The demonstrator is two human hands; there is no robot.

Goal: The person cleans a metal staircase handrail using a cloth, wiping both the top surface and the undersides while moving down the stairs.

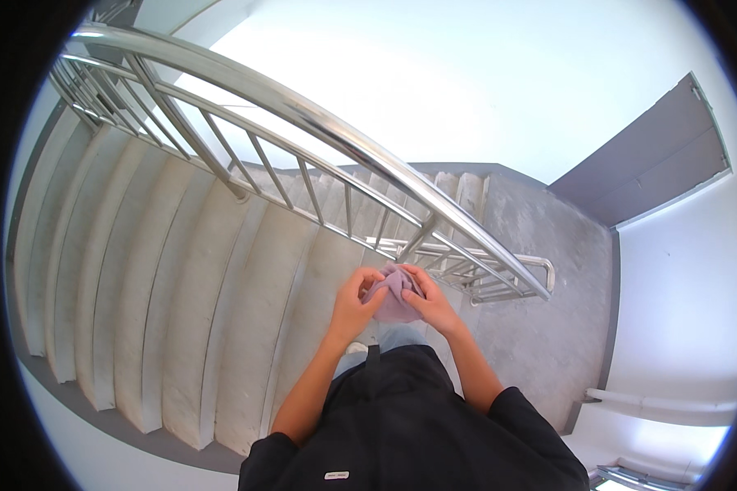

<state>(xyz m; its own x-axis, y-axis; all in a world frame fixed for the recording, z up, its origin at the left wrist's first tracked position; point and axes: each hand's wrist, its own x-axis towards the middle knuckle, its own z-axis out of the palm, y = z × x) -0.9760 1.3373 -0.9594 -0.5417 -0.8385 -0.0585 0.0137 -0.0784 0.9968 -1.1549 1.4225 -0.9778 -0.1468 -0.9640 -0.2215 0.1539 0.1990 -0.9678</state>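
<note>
A crumpled mauve cloth [396, 301] is held between my two hands, in front of my body. My left hand [359, 301] pinches its left side with thumb and fingers. On the other side, my right hand [433, 301] grips the cloth's right edge, thumb on top. Folds bunch up in the middle, and the lower part hangs loose. Just beyond the hands runs a shiny metal stair railing [319, 116] with a thick round handrail and thinner bars. Whether the cloth touches the railing, I cannot tell.
Concrete steps [184, 245] spread out on the left. Past the railing, another flight [368, 199] meets a grey landing [540, 245]. A grey double door [647, 153] is set in the white wall at the right. A white pipe [657, 402] runs low along that wall.
</note>
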